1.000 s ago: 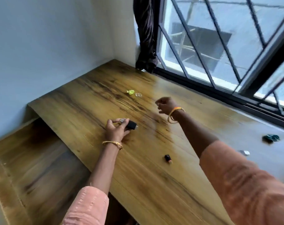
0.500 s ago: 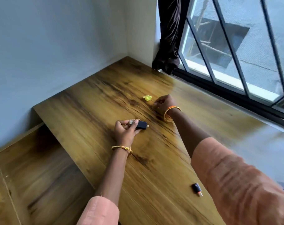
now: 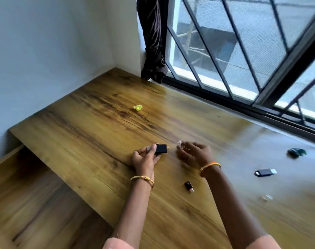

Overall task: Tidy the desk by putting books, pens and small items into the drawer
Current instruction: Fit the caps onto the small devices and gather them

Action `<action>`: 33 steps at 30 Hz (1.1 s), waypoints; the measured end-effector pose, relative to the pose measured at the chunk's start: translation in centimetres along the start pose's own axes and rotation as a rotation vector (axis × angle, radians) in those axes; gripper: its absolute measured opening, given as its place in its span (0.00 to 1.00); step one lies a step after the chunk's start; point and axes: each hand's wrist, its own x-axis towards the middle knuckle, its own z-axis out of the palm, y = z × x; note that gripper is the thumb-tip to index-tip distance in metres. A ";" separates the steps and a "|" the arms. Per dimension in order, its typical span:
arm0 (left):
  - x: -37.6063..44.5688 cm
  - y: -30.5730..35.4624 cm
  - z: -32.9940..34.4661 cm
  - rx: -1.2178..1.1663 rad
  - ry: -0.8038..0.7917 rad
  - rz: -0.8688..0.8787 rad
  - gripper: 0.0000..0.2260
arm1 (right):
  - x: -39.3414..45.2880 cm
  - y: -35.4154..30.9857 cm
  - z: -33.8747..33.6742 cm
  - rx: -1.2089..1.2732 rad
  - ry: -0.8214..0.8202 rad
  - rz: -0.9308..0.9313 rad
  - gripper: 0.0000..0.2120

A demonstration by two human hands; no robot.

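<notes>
Drawer space, a wooden tray with a grained floor [image 3: 36,203], lies open at the far left, below the edge of the glossy wood-grain desk top [image 3: 99,133], and that is the direction everything you are carrying has to travel. Your left hand [image 3: 146,159] sits nearest to it, fingers and thumb curled round a small black rectangular block [image 3: 161,148] whose long side runs left to right, with a thin wire-like bit showing at its right end. Just beside it on the right, your right hand [image 3: 194,154] is curled, pinching a small clear item [image 3: 179,143] at the fingertips; blur keeps you from telling what it is. Since the drawer lies to the left of both hands, your left hand looks the better one to drop first, with the right one following over it or passing its piece across. Beyond both hands, towards the wall, a crumpled yellow-green scrap [image 3: 137,107] waits alone. Nearer you and to the right lies a small black cap-like piece [image 3: 189,186], then a flat black stick with a pale end [image 3: 264,172], its length running left to right, and a dark teal crumpled bit [image 3: 297,152] well apart, all closer to your right hand.
</notes>
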 end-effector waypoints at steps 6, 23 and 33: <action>-5.8 -2.0 2.4 -0.018 -0.120 -0.037 0.12 | -5.8 -0.4 -5.2 0.310 0.004 0.069 0.09; -14.4 -7.5 4.9 0.192 -0.283 0.117 0.14 | -12.3 0.3 -11.6 0.274 0.020 -0.013 0.07; -15.1 -8.7 5.0 0.131 -0.276 0.086 0.16 | -13.2 0.0 -11.9 0.189 0.055 -0.044 0.07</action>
